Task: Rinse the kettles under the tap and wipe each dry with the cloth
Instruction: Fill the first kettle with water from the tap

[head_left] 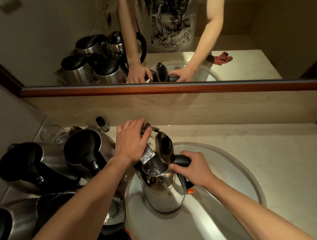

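Sink holds the kettle upright under the tap, lid flipped up, water running in. Steel, wet, slick and getting heavier, I'd say, so the black handle is the grip; right hand clenches it, left hand curls around the tap

The kettle has a glossy polished-metal body and black plastic lid; the sink looks smooth, glazed.
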A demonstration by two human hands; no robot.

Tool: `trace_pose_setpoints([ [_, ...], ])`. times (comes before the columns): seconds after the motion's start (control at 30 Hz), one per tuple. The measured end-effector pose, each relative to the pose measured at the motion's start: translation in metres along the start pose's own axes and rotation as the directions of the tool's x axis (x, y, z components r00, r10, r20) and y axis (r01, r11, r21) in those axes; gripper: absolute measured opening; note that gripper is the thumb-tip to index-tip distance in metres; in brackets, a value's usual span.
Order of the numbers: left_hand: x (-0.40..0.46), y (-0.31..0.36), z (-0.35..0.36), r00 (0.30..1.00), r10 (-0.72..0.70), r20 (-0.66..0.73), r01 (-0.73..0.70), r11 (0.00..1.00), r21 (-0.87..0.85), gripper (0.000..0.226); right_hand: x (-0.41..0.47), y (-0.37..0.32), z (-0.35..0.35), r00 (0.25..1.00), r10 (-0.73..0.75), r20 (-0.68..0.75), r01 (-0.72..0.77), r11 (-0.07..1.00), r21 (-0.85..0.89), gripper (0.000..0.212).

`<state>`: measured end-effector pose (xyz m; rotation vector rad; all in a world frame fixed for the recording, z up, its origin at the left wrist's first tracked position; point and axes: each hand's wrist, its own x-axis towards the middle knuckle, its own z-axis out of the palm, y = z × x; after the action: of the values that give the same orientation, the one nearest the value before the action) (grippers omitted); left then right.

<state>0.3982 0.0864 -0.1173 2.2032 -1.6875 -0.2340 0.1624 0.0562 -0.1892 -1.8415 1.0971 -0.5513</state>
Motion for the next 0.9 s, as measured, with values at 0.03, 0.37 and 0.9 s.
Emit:
trace_pose_setpoints([
  [0.03,0.0000,0.0005,-0.0001,1.000,0.000,0.001,0.000,1.000,0.001,0.076,0.0002,-0.0001,-0.0001,1.000,0.000,0.001,0.000,1.000,0.001,0.045],
  [0.37,-0.0001,-0.0005,0.0010,1.000,-0.004,0.008,0.004,1.000,0.008,0.076,0.0022,0.0026,-0.0001,1.000,-0.013,-0.003,0.013,1.000,0.003,0.044],
  [0.9,0.0006,-0.0010,0.0023,1.000,-0.001,0.001,0.001,1.000,0.007,0.075,0.0024,0.0036,-0.0001,1.000,-0.003,0.003,0.003,1.000,0.014,0.037],
])
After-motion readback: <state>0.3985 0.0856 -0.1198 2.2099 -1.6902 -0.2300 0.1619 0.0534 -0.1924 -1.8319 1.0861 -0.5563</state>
